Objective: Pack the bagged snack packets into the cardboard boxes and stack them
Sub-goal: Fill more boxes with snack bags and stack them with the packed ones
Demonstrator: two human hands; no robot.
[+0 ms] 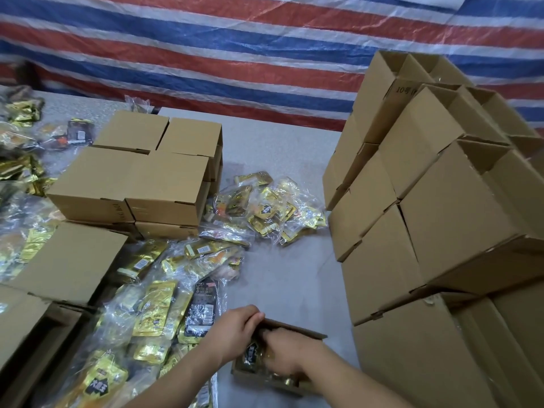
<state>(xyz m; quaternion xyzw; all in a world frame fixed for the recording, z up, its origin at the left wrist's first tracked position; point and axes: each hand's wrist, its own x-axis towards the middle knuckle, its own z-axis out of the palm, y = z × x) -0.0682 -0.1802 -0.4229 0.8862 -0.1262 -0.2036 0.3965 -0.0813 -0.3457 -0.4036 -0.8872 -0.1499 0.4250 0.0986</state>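
A small open cardboard box (297,331) lies on the grey table at the bottom centre. Inside it sits a clear bag of gold and black snack packets (250,359). My left hand (235,331) curls its fingers over the box's far left edge. My right hand (284,353) reaches into the box and presses on the bag; it is blurred and hides much of the inside. More bagged snack packets (164,313) lie heaped just left of the box. Another heap of bags (265,207) lies mid-table.
Closed boxes (164,184) are stacked at centre left, with another box (67,260) at the near left. A tall stack of boxes (441,201) fills the right side, close to my right arm. A striped tarp (235,54) hangs behind the table.
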